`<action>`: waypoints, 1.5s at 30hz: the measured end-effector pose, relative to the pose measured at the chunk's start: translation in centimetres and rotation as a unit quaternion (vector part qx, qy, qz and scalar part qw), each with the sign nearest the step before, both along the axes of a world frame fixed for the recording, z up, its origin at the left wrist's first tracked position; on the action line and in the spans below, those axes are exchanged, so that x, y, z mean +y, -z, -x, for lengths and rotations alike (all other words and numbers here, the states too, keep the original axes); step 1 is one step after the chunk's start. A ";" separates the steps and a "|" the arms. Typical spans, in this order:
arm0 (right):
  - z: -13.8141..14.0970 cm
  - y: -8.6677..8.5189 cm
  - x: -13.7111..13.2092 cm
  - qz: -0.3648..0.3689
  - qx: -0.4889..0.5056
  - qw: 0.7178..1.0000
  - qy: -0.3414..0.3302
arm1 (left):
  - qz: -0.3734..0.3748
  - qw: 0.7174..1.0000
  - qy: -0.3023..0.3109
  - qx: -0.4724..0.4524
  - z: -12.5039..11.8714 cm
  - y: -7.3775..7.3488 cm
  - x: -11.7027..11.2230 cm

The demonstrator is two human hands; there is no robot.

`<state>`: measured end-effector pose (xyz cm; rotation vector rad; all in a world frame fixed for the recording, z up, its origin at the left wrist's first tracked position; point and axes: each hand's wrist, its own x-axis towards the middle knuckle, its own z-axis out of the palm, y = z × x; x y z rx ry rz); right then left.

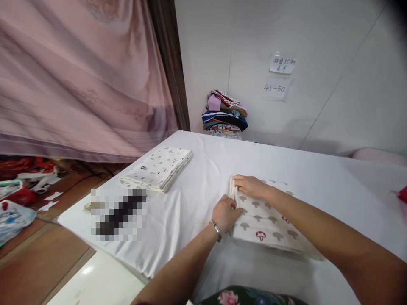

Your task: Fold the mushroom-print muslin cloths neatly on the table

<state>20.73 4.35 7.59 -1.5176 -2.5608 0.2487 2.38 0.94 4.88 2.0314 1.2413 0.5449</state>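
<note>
A folded white cloth with a grey and red mushroom print (270,222) lies on the white-covered table (203,178) in front of me. My left hand (225,212), with a metal bracelet on the wrist, is closed in a pinch on the cloth's left edge. My right hand (251,186) rests on the far left corner of the same cloth, fingers curled down and pressing on it. A second folded white cloth with small dark prints (157,168) lies further left on the table, apart from both hands.
A stack of folded coloured fabrics (225,115) sits against the white wall at the table's far edge. A pink curtain (82,80) hangs at the left. Bags and clutter (15,199) lie on the wooden floor at the left. Paper notes (280,76) are stuck on the wall.
</note>
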 end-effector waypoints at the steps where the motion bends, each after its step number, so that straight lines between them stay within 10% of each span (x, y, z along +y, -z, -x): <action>1: -0.1 -0.1 0.0 -0.001 0.003 1.000 -0.003 | 0.004 1.000 0.001 -0.022 0.0 0.0 0.0; 19: -0.6 1.7 2.5 -0.009 0.210 0.974 0.083 | 0.022 0.999 -0.041 0.008 0.7 1.0 1.0; 33: -1.0 2.1 4.6 0.019 0.157 0.969 0.189 | 0.017 0.999 0.002 0.052 0.9 1.2 1.1; 45: -0.6 3.7 5.2 0.028 0.120 0.981 0.150 | 0.019 0.998 -0.004 0.052 0.8 1.2 1.0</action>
